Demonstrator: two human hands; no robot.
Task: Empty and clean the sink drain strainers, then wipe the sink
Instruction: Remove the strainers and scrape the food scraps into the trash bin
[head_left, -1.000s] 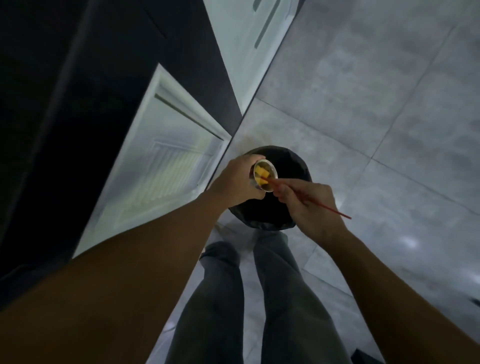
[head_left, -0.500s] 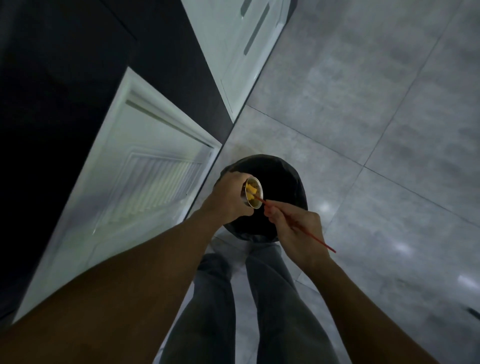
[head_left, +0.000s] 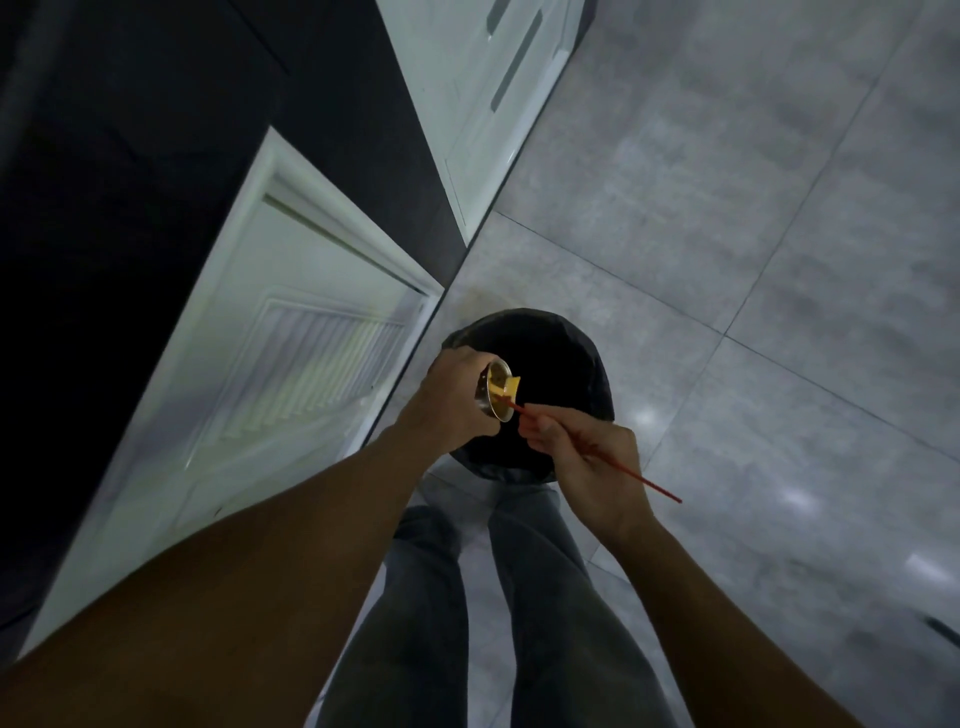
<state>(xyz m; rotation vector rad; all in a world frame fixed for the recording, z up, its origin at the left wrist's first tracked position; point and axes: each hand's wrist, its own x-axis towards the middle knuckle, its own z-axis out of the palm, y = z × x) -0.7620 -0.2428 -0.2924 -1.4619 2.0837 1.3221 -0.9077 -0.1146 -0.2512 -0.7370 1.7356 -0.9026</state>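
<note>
My left hand curled round the metal drain strainer, tipped sideways at my fingertips above the black-lined bin. Just beside it, my right hand pinched a thin red stick, its tip inside the strainer by a yellow scrap.

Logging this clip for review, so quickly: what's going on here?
A person stands over a black bin on a grey tiled floor. The left hand grips a small metal sink strainer, tipped with its mouth over the bin. The right hand pinches a thin red stick, whose tip pokes into the strainer. A yellow scrap sits at the strainer's rim and has not yet dropped into the bin.
</note>
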